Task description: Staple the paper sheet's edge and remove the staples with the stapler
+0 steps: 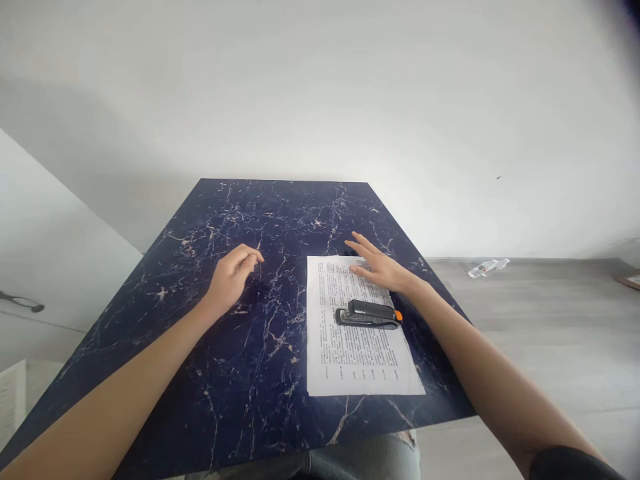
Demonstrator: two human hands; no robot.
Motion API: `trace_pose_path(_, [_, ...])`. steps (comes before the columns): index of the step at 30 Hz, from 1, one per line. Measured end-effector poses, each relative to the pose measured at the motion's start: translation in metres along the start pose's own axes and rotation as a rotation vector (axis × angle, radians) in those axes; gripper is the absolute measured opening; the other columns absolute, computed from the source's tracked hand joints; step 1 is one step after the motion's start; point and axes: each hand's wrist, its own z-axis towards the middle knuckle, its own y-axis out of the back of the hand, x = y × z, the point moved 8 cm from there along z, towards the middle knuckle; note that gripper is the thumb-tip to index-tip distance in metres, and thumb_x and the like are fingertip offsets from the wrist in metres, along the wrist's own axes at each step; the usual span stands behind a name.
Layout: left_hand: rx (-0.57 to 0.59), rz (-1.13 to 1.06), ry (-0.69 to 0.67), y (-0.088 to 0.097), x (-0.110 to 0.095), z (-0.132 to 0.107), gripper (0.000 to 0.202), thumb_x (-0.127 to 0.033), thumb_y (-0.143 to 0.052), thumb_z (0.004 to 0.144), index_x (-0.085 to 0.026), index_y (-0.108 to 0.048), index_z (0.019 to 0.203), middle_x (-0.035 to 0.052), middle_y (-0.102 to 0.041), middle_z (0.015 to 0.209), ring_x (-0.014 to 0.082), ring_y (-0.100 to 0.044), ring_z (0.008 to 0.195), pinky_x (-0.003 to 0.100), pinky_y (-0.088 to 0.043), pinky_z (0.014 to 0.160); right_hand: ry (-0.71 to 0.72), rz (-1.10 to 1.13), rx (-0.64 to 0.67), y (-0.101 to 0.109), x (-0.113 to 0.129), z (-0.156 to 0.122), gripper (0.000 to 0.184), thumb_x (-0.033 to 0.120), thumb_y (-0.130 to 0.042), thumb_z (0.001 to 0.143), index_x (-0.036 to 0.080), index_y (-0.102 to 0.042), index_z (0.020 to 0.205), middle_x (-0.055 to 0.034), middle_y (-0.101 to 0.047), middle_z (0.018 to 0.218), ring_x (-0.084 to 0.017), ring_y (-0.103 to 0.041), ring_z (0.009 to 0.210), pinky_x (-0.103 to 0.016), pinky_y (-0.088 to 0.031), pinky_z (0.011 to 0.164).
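Observation:
My right hand (376,267) is over the far right part of a printed paper sheet (345,380), its fingers spread and nothing in its grasp. A black stapler (370,315) with an orange end lies across the middle of that sheet, just nearer to me than the right hand and apart from it. To the left of the paper, my left hand (234,272) is over the dark table with its fingers curled in and the thumb against them. Nothing shows in the left hand.
The dark blue marble-patterned table (270,213) stands against a pale wall (300,87). On the grey floor to the right lies a clear plastic item (489,268). A dark looped object (23,301) is at the far left, with another printed sheet (13,400) below it.

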Motion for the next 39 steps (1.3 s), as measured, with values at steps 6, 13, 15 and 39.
trace_pose_path(6, [-0.322,-0.795,0.246,0.078,0.047,0.021,0.021,-0.017,-0.058,0.086,-0.018,-0.051,0.067,-0.0064,-0.025,0.058,0.0071,-0.022,0.043,0.02,-0.022,0.041,0.076,-0.2,0.094,-0.043,0.003,0.016,0.083,0.074,-0.04,0.102,0.036,-0.014,0.172,-0.0059,-0.001,0.179,-0.037,0.0,0.164,-0.063,-0.002,0.131])
trace_pose_path(13, [-0.556,-0.982,0.134,0.162,0.068,0.014,0.031,-0.025,-0.045,0.093,-0.021,-0.029,0.066,-0.0065,-0.02,0.058,0.0081,-0.019,0.044,0.022,-0.021,0.042,0.124,-0.209,0.084,-0.074,0.062,0.083,0.095,0.082,-0.031,0.099,0.022,-0.019,0.172,-0.0147,-0.004,0.178,-0.04,-0.002,0.164,-0.065,-0.001,0.13])
trace_pose_path(15, [-0.578,-1.019,0.109,0.175,0.072,0.01,0.032,-0.025,-0.044,0.093,-0.021,-0.027,0.066,-0.0063,-0.018,0.057,0.0087,-0.019,0.044,0.023,-0.022,0.042,0.135,-0.202,0.081,-0.087,0.095,0.115,0.102,0.084,-0.026,0.098,0.013,-0.02,0.171,-0.0192,-0.004,0.177,-0.042,-0.002,0.164,-0.066,-0.001,0.129])
trace_pose_path(39, [-0.392,-1.103,0.204,0.145,0.07,0.02,0.032,-0.022,-0.047,0.087,-0.021,-0.025,0.063,-0.0059,-0.021,0.054,0.008,-0.024,0.04,0.024,-0.023,0.04,0.757,0.009,0.246,-0.107,0.159,0.112,0.059,0.049,-0.035,0.114,0.042,-0.02,0.17,0.0043,-0.018,0.176,-0.026,-0.015,0.165,-0.058,0.003,0.133])
